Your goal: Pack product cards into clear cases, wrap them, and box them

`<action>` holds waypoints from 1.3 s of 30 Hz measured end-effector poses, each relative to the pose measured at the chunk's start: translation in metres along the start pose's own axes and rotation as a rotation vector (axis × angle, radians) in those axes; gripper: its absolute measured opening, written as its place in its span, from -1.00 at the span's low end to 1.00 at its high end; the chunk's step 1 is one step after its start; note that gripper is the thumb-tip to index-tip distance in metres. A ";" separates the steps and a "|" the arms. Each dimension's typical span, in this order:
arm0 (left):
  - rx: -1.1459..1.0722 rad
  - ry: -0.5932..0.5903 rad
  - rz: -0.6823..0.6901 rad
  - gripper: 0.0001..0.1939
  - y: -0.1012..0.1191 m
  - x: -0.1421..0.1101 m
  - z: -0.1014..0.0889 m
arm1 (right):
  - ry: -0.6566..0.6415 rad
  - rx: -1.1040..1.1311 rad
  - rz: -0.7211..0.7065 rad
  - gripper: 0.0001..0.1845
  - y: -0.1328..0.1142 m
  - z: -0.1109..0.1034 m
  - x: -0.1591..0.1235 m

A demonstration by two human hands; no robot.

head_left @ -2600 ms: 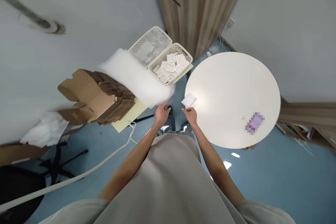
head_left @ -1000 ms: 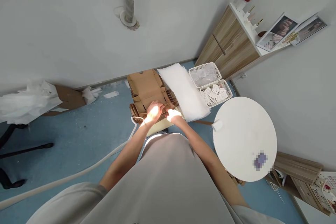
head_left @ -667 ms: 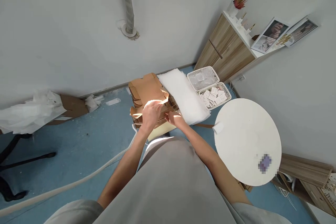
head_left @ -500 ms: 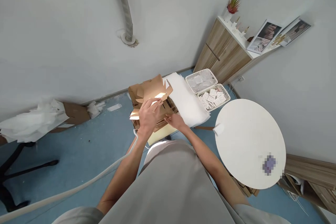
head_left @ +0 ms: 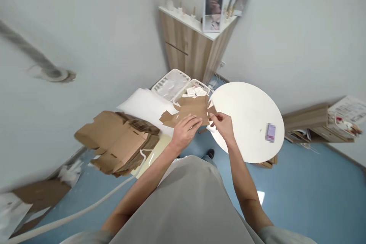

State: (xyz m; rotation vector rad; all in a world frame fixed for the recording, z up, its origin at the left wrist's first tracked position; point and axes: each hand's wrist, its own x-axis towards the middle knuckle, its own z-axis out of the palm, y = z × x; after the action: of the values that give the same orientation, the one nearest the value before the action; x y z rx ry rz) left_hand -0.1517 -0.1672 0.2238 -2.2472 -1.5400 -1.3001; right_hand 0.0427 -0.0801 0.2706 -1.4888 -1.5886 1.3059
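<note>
A flat, unfolded cardboard box [head_left: 192, 106] with cut flaps and slots is held up in front of me, between the stack and the round table. My left hand [head_left: 185, 132] is closed on its lower edge, fingers together over the board and thumb hidden. On the other side, my right hand [head_left: 223, 125] pinches the right-hand flap between thumb and fingers. To the left lies a stack of similar flat cardboard boxes [head_left: 122, 143], which neither hand touches.
White foam sheets [head_left: 143, 103] lie behind the stack. Two white baskets [head_left: 171, 84] hold clear bags and small white cards. A round white table [head_left: 246, 118] stands at right, a wooden cabinet [head_left: 188, 42] at the back. A pale hose [head_left: 85, 206] runs along my left arm.
Both hands have moved right from the stack, lifting one flat cardboard box off it. The view has turned right, towards the round table.
</note>
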 end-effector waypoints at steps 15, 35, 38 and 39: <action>-0.174 -0.895 0.314 -0.63 0.116 0.000 0.318 | 0.292 0.290 0.422 -0.47 0.293 -0.196 -0.017; -0.001 -1.338 -0.263 -0.01 0.111 -0.061 0.373 | 0.242 -0.297 0.619 -0.23 0.373 -0.235 -0.020; 0.012 -1.388 -0.295 0.00 0.098 -0.064 0.367 | 0.207 -0.345 0.510 -0.08 0.360 -0.234 0.007; 0.016 -1.401 -0.293 -0.04 0.096 -0.064 0.366 | 0.177 -0.355 0.483 -0.07 0.357 -0.232 0.017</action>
State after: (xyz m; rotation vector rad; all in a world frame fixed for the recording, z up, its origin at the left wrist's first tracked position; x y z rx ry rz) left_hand 0.1299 -0.0647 -0.0158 -3.1112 -2.1343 0.5999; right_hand 0.3842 -0.0439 0.0181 -2.2483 -1.4481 1.1246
